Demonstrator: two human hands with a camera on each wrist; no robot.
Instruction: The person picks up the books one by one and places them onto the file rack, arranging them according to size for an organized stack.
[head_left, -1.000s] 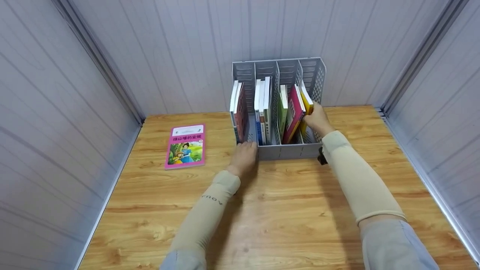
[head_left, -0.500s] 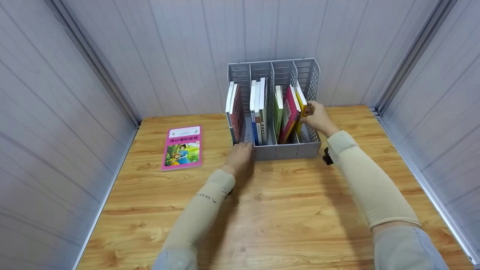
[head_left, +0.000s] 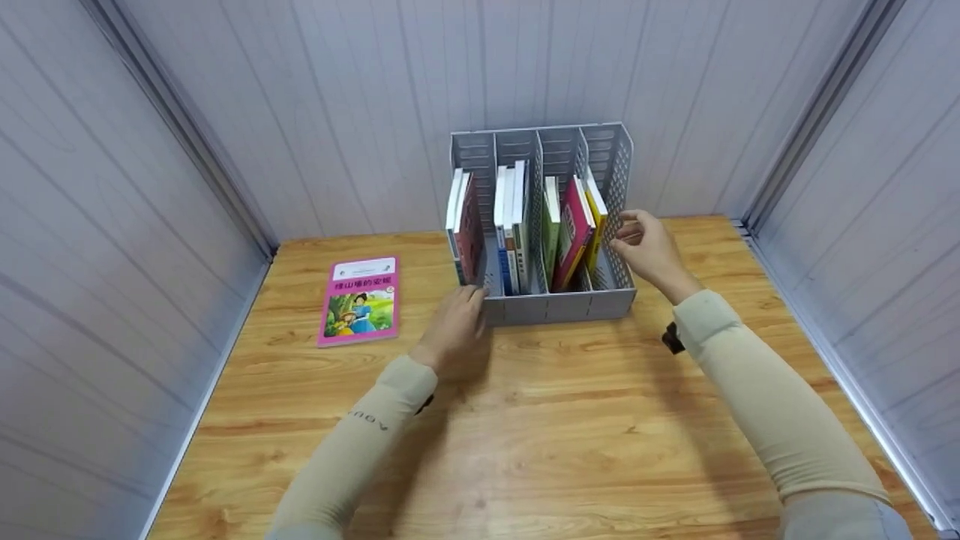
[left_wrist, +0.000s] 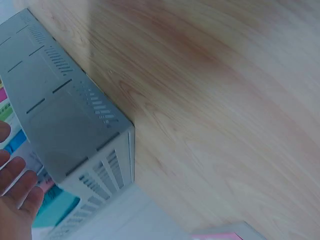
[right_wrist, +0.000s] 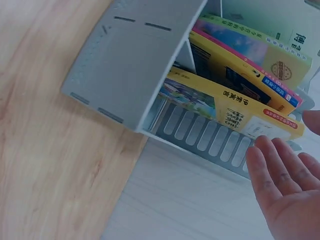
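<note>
A grey file rack (head_left: 555, 307) with several slots stands against the back wall, books upright inside it. My right hand (head_left: 651, 249) is just off the rack's right side, thumb and fingers loosely bent around nothing. A yellow book (head_left: 597, 226) leans left in the rightmost slot; in the right wrist view its cover faces my relaxed fingers (right_wrist: 277, 165). Beside it tilts a magenta book (head_left: 574, 234). At the rack's front left corner is my left hand (head_left: 454, 318), fingertips close to the front edge. The left wrist view shows those fingers (left_wrist: 20, 172) loosely spread, holding nothing.
A pink picture-cover book (head_left: 358, 304) lies flat on the wooden table (head_left: 525, 435), left of the rack. Green (head_left: 551, 225), white-edged (head_left: 510, 225) and reddish books (head_left: 469, 232) fill other slots. Pale panel walls (head_left: 360, 112) enclose the table at the back and sides.
My right hand has let go of the yellow book and drawn back to the right. The left hand has slid a little left along the rack's front edge. The view has shifted slightly.
</note>
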